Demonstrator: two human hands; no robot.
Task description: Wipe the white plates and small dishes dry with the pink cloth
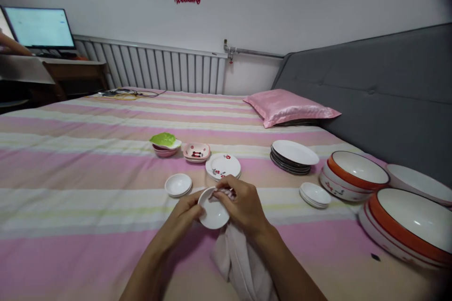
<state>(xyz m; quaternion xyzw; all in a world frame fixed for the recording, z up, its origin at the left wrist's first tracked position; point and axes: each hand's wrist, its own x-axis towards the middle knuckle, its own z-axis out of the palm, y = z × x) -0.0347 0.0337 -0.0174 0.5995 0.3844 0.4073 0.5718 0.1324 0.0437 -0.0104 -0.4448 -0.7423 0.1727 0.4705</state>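
Note:
My left hand (183,214) grips the left rim of a small white dish (214,214), its thumb over the edge. My right hand (243,204) pinches a pale pink cloth (242,263) against the dish's upper right rim. The cloth's loose end hangs below that hand onto the bed. Just beyond my left hand lies a short stack of small white dishes (178,184). Past my right hand are stacked white plates with red flowers (223,165).
Striped bedding (88,207) lies under everything. Pink bowls (197,151) and a green leaf-shaped dish (164,139) sit farther back. To the right are stacked plates (294,153), small dishes (315,194) and large orange-rimmed bowls (416,221). A pink pillow (291,106) rests near the grey headboard (381,70).

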